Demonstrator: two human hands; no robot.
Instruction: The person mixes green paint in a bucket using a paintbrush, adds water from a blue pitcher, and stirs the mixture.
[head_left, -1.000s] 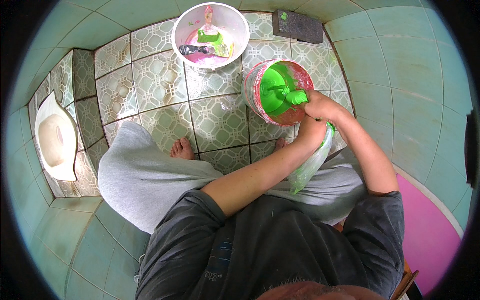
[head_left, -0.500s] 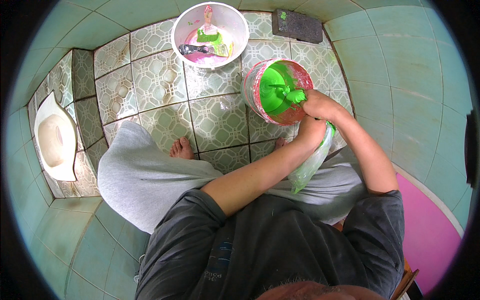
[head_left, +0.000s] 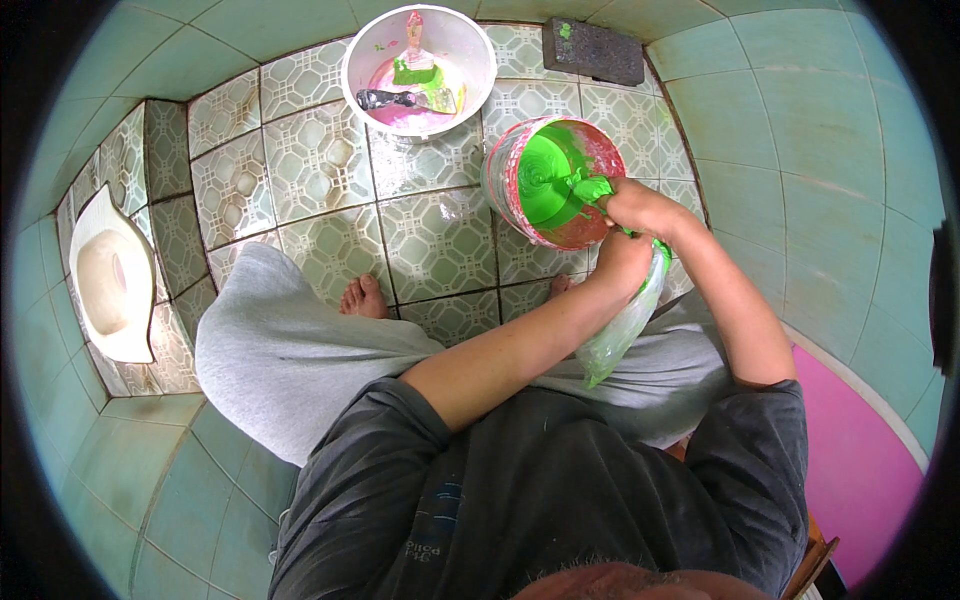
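Note:
A clear plastic bag (head_left: 612, 345) smeared with green paint is gripped by both hands at the near right rim of a paint bucket (head_left: 507, 165). My right hand (head_left: 645, 208) closes around the bag, and its paint-coated end sticks out over the bucket's opening. Just below it, my left hand (head_left: 625, 262) is closed on the same bag, whose thin tail hangs toward my lap. Bright green paint (head_left: 548, 185) lies inside the bucket, with a strand between it and the bag's end. The fingers of both hands are partly hidden.
Beyond the bucket, a white basin (head_left: 484, 70) holds a paintbrush (head_left: 415, 50) and a black-handled scraper (head_left: 390, 99). A dark block (head_left: 594, 52) lies by the far wall. At left is a squat toilet (head_left: 110, 275). Tiled walls stand close around me.
The bag's green end over the bucket has gone from a rounded bulge to a flatter, crumpled shape. My right hand has shifted slightly; the left stays nearly in place.

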